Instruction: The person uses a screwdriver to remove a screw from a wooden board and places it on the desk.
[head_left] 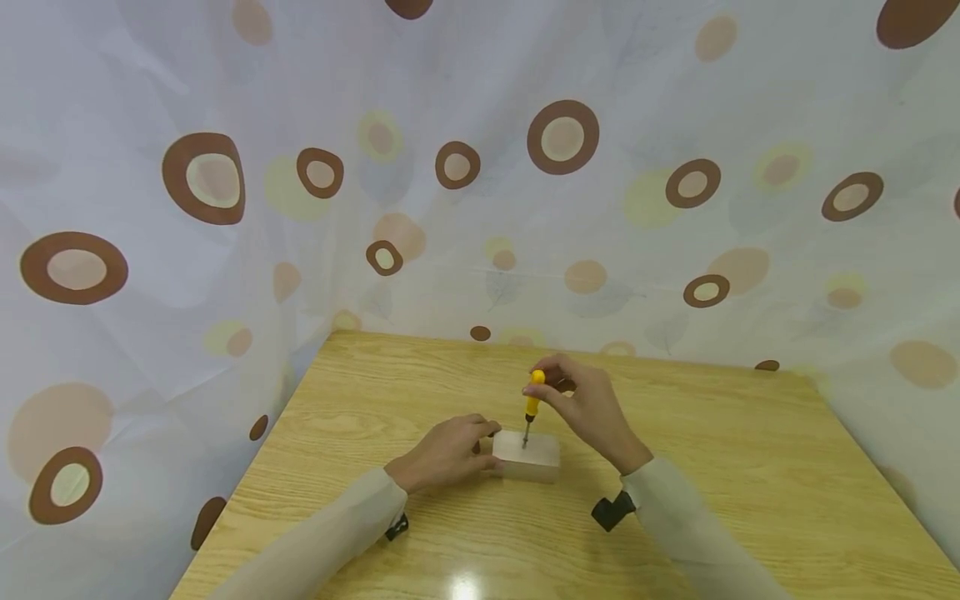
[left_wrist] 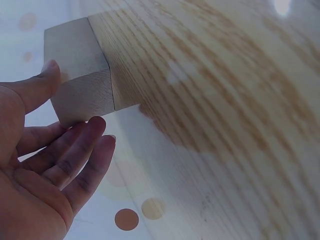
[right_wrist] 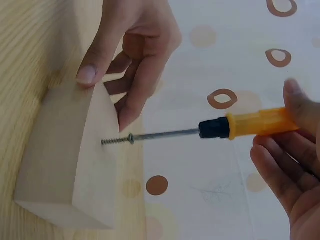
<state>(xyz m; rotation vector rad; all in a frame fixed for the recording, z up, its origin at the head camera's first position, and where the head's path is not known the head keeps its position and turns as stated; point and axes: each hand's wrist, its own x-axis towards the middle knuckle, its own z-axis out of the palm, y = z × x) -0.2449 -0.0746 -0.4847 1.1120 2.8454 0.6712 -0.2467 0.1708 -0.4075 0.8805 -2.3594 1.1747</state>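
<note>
A pale wooden block lies on the table, gripped at its left end between the thumb and fingers of my left hand. In the right wrist view a screw stands in the block's top face, with much of its thread showing. The shaft of a yellow-handled screwdriver meets the screw's head. My right hand pinches the top of the screwdriver's handle between thumb and fingers. The left wrist view shows the block from its end, the thumb on one side and the fingertips at another; the screw is hidden there.
The light wood-grain table reaches out around the block on all sides. Behind it and to the sides hangs a white curtain printed with brown rings and spots. A dark wrist device sits at the right sleeve.
</note>
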